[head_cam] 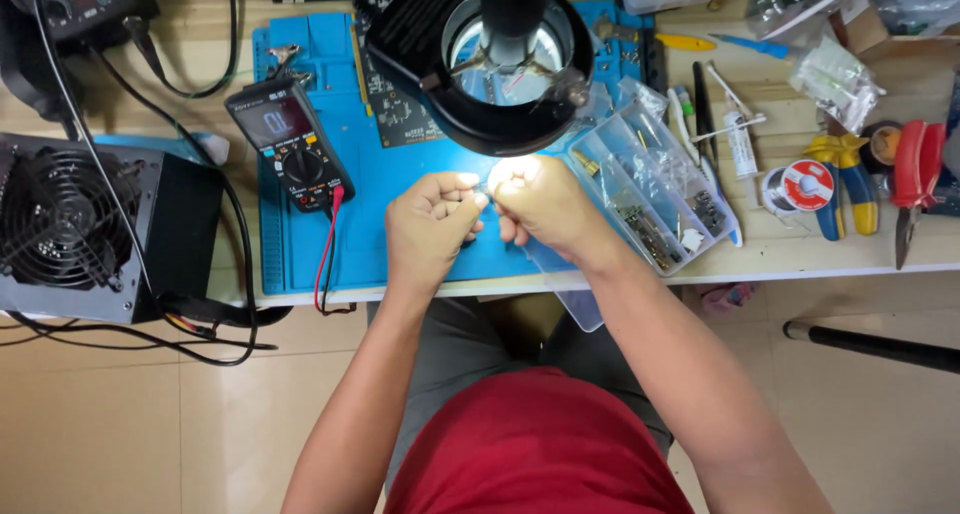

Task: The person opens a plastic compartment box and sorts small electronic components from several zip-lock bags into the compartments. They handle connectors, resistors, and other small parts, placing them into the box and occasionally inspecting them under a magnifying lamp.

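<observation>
My left hand [430,219] and my right hand [540,204] meet over the blue work mat [300,244], fingertips pinched together on a tiny part [484,187] that is washed out by the lamp's glare. Both fists are closed around it; what the part is cannot be told. Just above the hands hangs a round black magnifier lamp [500,64]. A dark circuit board [400,114] lies on the mat behind the lamp.
A black multimeter [290,144] with a red lead lies left on the mat. A clear compartment box [650,189] of small parts sits right of my hands. Pliers [845,179], solder reel [805,186] and cutters [915,174] lie far right. A black power supply [90,229] stands left.
</observation>
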